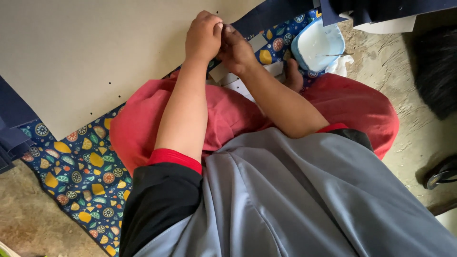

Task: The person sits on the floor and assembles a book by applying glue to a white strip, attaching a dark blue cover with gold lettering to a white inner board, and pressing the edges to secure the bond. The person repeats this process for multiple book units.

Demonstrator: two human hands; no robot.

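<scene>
While the left hand (203,35) and right hand (236,47) meet, fingers pinched shut together on the edge of the large grey board (95,47), which spreads leftward across the patterned cloth (81,176), a blue bowl (318,45) sits right.

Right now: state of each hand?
Left hand: curled shut, fingertips pinched against the right; what it holds cannot be told.
Right hand: curled shut at the board's edge; contents hidden.

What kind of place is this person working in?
Probably a home craft spot on the floor: a bare concrete floor, a fruit-patterned mat, a large cardboard sheet and a pale blue bowl.
</scene>
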